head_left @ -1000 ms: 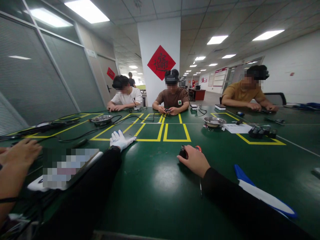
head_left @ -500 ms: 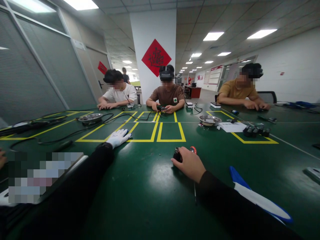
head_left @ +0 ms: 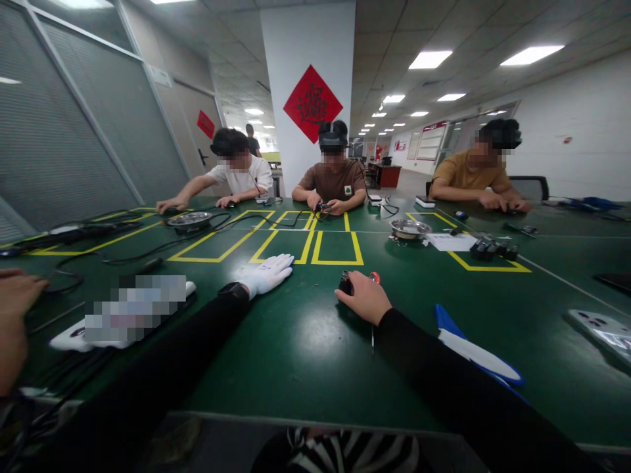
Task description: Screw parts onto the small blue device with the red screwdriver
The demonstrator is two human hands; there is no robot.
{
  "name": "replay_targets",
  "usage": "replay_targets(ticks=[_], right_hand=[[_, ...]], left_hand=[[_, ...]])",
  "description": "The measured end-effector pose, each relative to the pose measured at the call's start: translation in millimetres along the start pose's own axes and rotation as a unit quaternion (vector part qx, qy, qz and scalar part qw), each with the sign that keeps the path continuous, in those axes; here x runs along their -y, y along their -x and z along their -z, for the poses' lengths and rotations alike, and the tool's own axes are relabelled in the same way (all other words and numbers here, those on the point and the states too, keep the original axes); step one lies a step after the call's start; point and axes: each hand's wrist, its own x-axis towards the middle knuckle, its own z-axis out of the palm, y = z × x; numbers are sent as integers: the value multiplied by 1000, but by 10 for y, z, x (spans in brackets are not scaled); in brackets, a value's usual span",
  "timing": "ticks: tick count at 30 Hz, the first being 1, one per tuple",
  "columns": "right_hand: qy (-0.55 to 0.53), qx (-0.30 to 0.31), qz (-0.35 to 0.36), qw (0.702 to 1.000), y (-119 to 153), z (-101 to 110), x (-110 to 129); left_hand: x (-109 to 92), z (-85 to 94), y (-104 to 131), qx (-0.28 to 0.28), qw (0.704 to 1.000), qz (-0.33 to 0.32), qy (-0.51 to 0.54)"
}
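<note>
My left hand [head_left: 269, 274], in a white glove, lies palm down on the green table with its fingers stretched out, holding nothing. Its fingertips rest just short of a yellow taped rectangle. Bare, my right hand [head_left: 367, 299] curls round a small black cylindrical part with a metal top [head_left: 346, 282], which is mostly covered by the fingers. A red-and-white round end [head_left: 375, 278] shows behind this hand. From under the wrist a thin metal shaft [head_left: 373, 341] sticks out; whether it joins the red end is hidden.
A blue-and-white glove [head_left: 478, 351] lies right of my right forearm. Phones [head_left: 604, 335] rest at both sides. Metal bowls [head_left: 410, 228], cables, a paper sheet [head_left: 451, 242] and several black parts [head_left: 493, 249] lie farther back. Three people sit opposite; another person's hand [head_left: 20, 295] is at left.
My left hand has slid right, closer to my right hand. The view has tipped down, showing the table's near edge. Opposite at left, a person has stretched an arm out sideways.
</note>
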Motion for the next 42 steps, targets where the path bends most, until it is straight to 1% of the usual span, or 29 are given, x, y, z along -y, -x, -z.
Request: replay_targets(ticks=[3, 6, 10, 14, 16, 18, 23, 26, 29, 34, 36, 38, 42], right_hand=[[0, -2, 5, 1000, 2, -5, -7], [-1, -1, 4, 1000, 1, -9, -12], [-3, 4, 7, 1000, -1, -13, -12], [-4, 4, 10, 1000, -6, -15, -6], [-4, 5, 9, 1000, -9, -16, -5], [-6, 7, 7, 1000, -11, -18, -6], [-4, 6, 6, 1000, -9, -30, -12], [-1, 3, 9, 1000, -9, -34, -11], [0, 6, 8, 1000, -11, -26, -6], [-19, 12, 31, 999, 5, 6, 3], [-29, 13, 40, 999, 18, 19, 12], [-39, 10, 41, 998, 29, 28, 23], [-68, 10, 41, 997, 30, 49, 35]], left_hand=[[-179, -2, 42, 5, 1000, -12, -3], [-304, 27, 76, 9, 1000, 3, -1], [-395, 31, 116, -5, 1000, 1, 12], [-453, -29, 115, -7, 1000, -23, 13], [-520, -55, 99, -10, 999, -34, 14], [-637, -67, 87, -18, 998, -54, 20], [-1040, -47, 113, -43, 991, -120, 40], [-1182, -34, 137, -44, 989, -135, 52], [-1193, -40, 136, -50, 985, -152, 62], [-1127, -63, 123, -75, 962, -241, 101], [-1126, -64, 134, -74, 956, -257, 123], [-1138, -60, 151, -75, 954, -254, 144], [-1161, -36, 169, -73, 948, -218, 219]])
